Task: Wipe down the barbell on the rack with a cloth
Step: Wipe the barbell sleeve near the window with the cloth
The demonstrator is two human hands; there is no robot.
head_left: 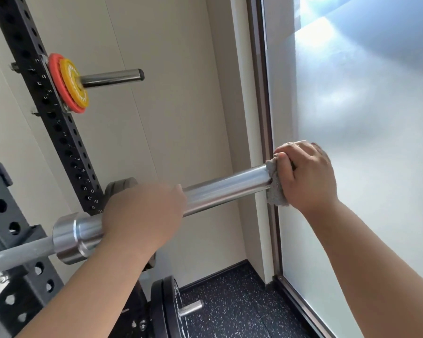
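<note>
- Right hand clutches the cloth over the barbell's outer end; its length runs leftward from there
- Left hand, blurred, lies on it midway; grip unclear

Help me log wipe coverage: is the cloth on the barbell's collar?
No, the right hand holds the grey cloth against the outer tip of the sleeve, away from the collar.
</note>
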